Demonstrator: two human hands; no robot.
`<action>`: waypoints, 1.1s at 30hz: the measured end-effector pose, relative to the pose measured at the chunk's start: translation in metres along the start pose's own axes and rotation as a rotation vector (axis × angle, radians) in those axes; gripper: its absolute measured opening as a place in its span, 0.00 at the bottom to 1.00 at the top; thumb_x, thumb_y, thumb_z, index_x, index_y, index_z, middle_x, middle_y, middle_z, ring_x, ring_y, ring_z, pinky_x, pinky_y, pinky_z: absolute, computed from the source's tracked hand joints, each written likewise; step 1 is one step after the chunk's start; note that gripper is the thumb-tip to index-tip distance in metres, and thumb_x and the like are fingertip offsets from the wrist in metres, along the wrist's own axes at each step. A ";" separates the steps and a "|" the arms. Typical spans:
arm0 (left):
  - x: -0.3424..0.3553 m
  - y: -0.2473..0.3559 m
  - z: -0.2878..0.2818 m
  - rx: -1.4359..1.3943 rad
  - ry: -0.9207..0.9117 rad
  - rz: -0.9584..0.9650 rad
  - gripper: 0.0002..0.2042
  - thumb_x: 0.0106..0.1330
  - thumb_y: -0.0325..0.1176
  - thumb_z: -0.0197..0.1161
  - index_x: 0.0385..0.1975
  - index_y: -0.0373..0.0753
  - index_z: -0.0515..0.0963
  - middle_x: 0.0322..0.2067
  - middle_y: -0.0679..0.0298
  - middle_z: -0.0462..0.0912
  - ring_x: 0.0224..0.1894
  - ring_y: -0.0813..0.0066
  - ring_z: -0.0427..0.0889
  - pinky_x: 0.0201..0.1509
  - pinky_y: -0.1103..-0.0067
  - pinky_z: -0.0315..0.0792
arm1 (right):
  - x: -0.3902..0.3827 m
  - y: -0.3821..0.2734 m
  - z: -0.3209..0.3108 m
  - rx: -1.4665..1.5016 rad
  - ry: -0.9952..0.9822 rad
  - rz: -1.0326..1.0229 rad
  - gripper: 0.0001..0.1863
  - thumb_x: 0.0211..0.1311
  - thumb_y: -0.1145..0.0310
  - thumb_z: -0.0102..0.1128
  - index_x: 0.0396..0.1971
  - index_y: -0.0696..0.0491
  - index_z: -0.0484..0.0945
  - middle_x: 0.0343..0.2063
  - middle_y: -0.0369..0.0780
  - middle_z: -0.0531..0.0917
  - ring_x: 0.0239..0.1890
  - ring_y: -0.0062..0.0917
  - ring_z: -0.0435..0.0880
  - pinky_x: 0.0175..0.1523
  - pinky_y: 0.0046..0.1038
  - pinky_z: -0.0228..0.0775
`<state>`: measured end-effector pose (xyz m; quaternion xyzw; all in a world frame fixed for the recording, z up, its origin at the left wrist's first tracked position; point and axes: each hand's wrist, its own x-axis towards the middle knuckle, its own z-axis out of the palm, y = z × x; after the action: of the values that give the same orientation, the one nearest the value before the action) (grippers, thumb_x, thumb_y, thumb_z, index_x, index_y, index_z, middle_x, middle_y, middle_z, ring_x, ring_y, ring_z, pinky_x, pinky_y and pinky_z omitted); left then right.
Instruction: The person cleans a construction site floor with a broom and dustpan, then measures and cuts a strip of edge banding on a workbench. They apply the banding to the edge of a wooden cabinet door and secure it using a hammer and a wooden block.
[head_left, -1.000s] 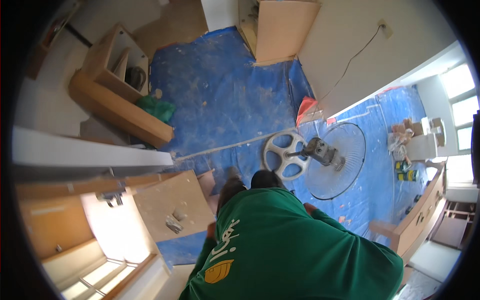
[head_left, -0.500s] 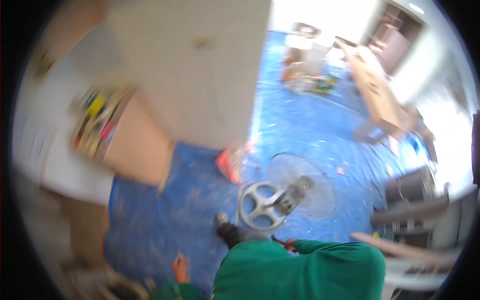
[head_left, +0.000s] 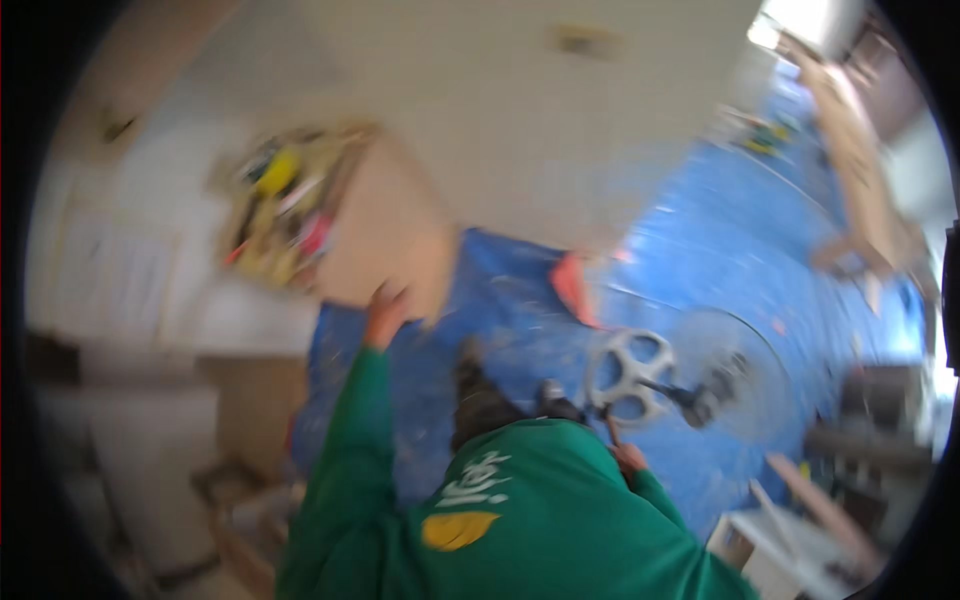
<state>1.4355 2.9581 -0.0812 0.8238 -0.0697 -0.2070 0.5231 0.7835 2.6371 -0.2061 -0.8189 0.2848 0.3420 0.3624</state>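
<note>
My left hand [head_left: 388,312], blurred, reaches forward with fingers apart beside the pale wooden side of a cabinet [head_left: 385,220]; whether it touches the panel I cannot tell. Jumbled small items, yellow and red among them [head_left: 280,190], lie on or in the cabinet's cluttered part. My right hand [head_left: 630,460] is low by my right side, closed on a slim dark tool [head_left: 612,428], too smeared to identify. A standing fan [head_left: 700,390] with a white wheel-like base [head_left: 630,370] is just ahead of that hand. My booted feet are on a blue sheet.
Blue sheeting [head_left: 700,240] covers the floor. A wall [head_left: 560,130] rises behind the cabinet, with a red piece [head_left: 572,285] at its foot. A long wooden piece [head_left: 850,170] stands at the right; planks and furniture [head_left: 820,500] are at lower right, loose boards [head_left: 240,420] at lower left.
My view has swung rightward from a second ago, bringing the cabinet of small items in front of me. My left arm has risen from my side and stretched forward toward that cabinet.
</note>
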 end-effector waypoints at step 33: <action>0.354 0.163 -0.041 -0.374 0.081 -0.146 0.17 0.76 0.52 0.65 0.30 0.48 0.73 0.27 0.72 0.69 0.30 0.77 0.70 0.42 0.72 0.82 | -0.062 -0.298 0.310 0.611 0.209 0.821 0.38 0.70 0.34 0.61 0.44 0.61 0.90 0.42 0.59 0.90 0.49 0.54 0.91 0.55 0.51 0.80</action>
<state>1.7895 2.8031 -0.0160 0.7228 0.0510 -0.2202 0.6531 0.8495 3.0662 -0.1957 -0.5263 0.7039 0.2737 0.3906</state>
